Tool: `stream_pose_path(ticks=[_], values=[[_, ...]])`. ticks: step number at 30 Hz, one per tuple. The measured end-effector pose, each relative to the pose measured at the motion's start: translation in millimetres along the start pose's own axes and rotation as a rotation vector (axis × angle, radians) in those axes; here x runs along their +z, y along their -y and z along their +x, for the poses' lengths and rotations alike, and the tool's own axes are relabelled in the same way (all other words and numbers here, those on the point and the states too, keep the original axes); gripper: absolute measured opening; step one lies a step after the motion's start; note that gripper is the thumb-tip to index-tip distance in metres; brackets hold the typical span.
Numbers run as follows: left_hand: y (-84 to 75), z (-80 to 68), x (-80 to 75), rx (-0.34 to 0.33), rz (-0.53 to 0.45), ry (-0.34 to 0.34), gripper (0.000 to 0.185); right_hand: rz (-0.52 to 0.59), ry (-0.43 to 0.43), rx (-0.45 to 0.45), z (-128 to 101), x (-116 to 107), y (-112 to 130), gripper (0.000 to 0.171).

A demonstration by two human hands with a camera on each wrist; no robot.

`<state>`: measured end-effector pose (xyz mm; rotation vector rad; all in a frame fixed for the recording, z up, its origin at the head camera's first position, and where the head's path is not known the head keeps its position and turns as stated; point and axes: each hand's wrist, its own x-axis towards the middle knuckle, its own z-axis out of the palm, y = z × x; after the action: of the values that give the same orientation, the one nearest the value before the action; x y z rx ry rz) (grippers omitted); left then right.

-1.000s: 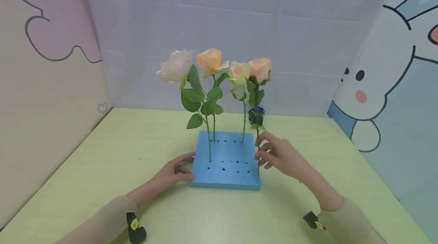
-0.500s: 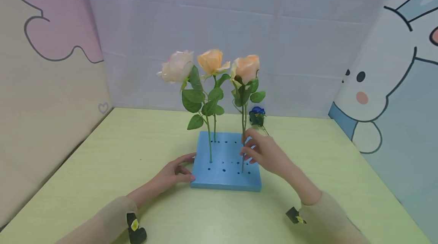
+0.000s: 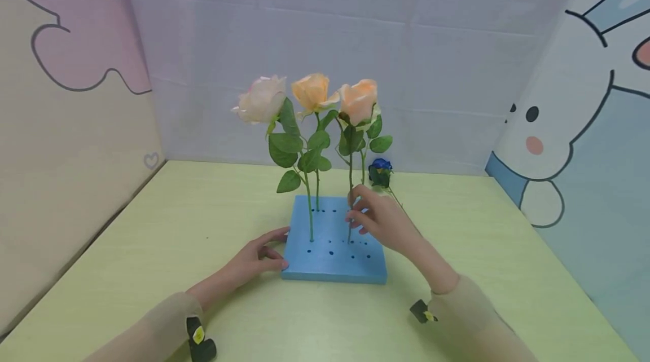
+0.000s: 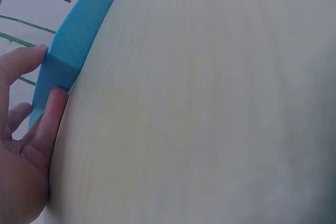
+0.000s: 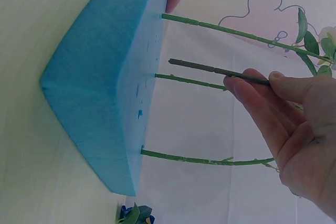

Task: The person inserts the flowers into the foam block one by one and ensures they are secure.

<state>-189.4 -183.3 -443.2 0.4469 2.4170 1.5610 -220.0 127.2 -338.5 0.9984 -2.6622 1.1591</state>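
Note:
A blue foam block (image 3: 332, 263) with several holes lies on the green table (image 3: 203, 210). Three roses stand in it: a pale pink rose (image 3: 261, 97), an orange rose (image 3: 311, 90) and a cream rose (image 3: 377, 114), mostly hidden. My right hand (image 3: 352, 211) pinches the stem (image 5: 210, 69) of a peach rose (image 3: 358, 100), held upright. The stem's cut tip hangs just off the block's top (image 5: 149, 45), not touching it. My left hand (image 3: 274, 249) rests against the block's near left corner (image 4: 58, 69), thumb on one side, fingers (image 4: 52, 116) along the other.
A small blue flower (image 3: 381, 170) lies on the table behind the block. Cartoon-printed panels (image 3: 71, 97) wall in the left, back and right sides. Black mounts sit on both wrists (image 3: 200, 339).
My right hand has carried the peach rose left, from the block's right near edge to over its middle holes. The left hand has stayed at the corner.

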Motion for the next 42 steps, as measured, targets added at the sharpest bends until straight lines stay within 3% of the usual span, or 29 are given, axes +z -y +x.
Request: stream_pose_path(ticks=[11, 24, 42], values=[[2.6, 1.3, 0.1, 0.02, 0.014, 0.001, 0.077, 0.063, -0.019, -0.022, 11.3, 13.1, -2.8, 0.013], [6.5, 3.6, 2.4, -0.008, 0.009, -0.006, 0.077, 0.072, -0.002, -0.042, 17.2, 22.0, -0.5, 0.014], [2.9, 1.4, -0.6, 0.02, 0.003, 0.004, 0.077, 0.072, -0.004, -0.041, 24.0, 30.7, -0.9, 0.012]])
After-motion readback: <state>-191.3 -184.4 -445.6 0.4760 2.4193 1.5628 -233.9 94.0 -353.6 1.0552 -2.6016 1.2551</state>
